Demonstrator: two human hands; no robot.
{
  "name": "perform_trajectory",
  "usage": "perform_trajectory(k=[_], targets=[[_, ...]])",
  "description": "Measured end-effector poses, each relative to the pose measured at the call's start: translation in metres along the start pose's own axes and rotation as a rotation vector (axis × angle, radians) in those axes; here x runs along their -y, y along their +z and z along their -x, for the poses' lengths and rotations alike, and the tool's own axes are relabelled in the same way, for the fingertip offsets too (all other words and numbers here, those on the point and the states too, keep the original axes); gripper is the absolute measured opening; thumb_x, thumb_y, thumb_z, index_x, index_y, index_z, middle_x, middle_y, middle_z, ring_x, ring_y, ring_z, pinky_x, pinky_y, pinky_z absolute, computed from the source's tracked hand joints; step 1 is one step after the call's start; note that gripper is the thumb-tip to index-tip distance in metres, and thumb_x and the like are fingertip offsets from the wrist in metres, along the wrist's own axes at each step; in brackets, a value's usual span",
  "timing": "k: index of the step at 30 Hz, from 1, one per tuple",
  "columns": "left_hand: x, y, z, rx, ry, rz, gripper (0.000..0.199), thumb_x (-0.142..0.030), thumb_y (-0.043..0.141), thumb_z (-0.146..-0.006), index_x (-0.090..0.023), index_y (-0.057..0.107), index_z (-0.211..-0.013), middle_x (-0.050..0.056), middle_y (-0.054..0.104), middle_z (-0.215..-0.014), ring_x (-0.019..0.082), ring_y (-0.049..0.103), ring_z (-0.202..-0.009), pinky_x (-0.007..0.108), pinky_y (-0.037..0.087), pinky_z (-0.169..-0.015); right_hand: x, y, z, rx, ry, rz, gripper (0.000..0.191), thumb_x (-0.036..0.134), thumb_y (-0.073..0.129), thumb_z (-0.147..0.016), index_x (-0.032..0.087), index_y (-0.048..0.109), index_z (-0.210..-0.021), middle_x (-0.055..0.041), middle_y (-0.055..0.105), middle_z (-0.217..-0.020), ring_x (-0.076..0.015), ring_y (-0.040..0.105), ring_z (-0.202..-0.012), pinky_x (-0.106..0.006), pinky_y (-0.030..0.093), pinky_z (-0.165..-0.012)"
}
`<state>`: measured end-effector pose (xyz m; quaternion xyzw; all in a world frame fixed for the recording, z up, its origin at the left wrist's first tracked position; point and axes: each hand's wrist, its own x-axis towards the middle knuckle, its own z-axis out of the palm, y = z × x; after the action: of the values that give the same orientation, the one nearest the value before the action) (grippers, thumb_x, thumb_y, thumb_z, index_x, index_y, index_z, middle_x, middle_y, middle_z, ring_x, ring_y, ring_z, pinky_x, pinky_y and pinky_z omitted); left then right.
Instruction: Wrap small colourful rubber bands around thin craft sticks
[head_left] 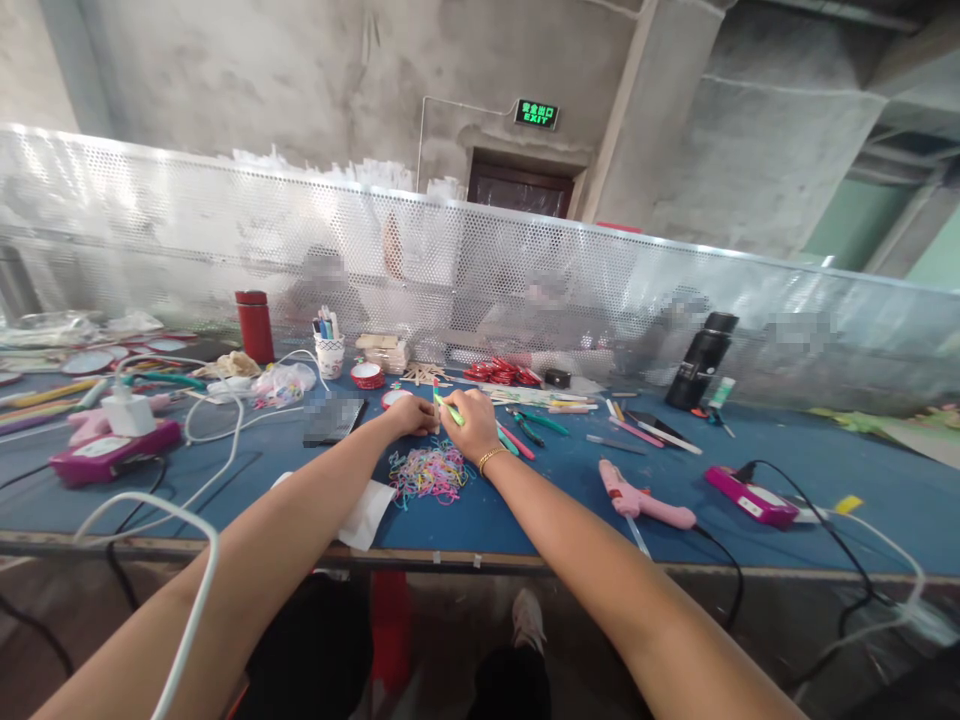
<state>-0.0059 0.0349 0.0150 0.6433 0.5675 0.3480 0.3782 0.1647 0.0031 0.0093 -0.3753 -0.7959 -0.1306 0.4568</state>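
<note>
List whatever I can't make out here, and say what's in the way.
All in the head view:
Tip of the green marker in the right hand: too small to tell whether it touches the stick at the left hand.
White paper: partly hidden behind the left forearm.
Black bottle: lettering too small to read.
White cable in front: cut off by the bottom edge.

Room for right hand (470,424) over tabletop (561,485) between pliers (529,430) and glue gun (652,507); band heap (429,472) (multicoloured) obstructs near side.
</note>
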Motion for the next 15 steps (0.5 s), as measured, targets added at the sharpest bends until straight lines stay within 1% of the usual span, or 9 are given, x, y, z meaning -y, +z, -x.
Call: perform_trajectory(k=[4,8,13,15], targets=[[-0.003,0.001,0.002,-0.002,-0.006,0.007,0.009,-0.016,0.075,-0.066,-0.015,0.066,-0.064,-0.001,0.067,-0.061,0.009,0.061,-0.057,0.017,0.050,-0.055,-0.001,0.001,0.000,0.002,-0.001,0.009,0.016,0.034,0.052,-0.091,0.021,0.061,-0.092,-0.0033,0.061,-0.083,-0.0185,0.051,-0.088,-0.030,0.032,-0.080],[-0.007,0.002,0.006,-0.014,-0.021,0.011,0.014,-0.017,0.077,-0.063,-0.015,0.064,-0.062,-0.002,0.066,-0.058,0.009,0.060,-0.056,0.017,0.049,-0.054,-0.003,0.002,0.000,0.007,0.008,0.039,0.016,0.035,0.052,-0.091,0.021,0.061,-0.091,-0.0031,0.061,-0.081,-0.0182,0.051,-0.087,-0.029,0.031,-0.079],[-0.012,0.002,0.011,-0.003,-0.026,0.031,0.016,-0.017,0.077,-0.063,-0.014,0.062,-0.059,-0.002,0.064,-0.055,0.008,0.058,-0.053,0.016,0.049,-0.053,-0.005,0.001,0.000,-0.023,0.055,0.075,0.014,0.033,0.054,-0.089,0.021,0.061,-0.088,-0.0029,0.060,-0.079,-0.0184,0.051,-0.084,-0.029,0.031,-0.079],[-0.012,0.002,0.011,-0.006,-0.025,0.028,0.017,-0.019,0.079,-0.062,-0.014,0.062,-0.059,-0.002,0.064,-0.056,0.008,0.058,-0.053,0.017,0.049,-0.054,-0.005,0.001,0.000,-0.036,0.049,0.058,0.014,0.033,0.053,-0.089,0.021,0.061,-0.089,-0.0028,0.061,-0.079,-0.0184,0.051,-0.085,-0.029,0.031,-0.080]])
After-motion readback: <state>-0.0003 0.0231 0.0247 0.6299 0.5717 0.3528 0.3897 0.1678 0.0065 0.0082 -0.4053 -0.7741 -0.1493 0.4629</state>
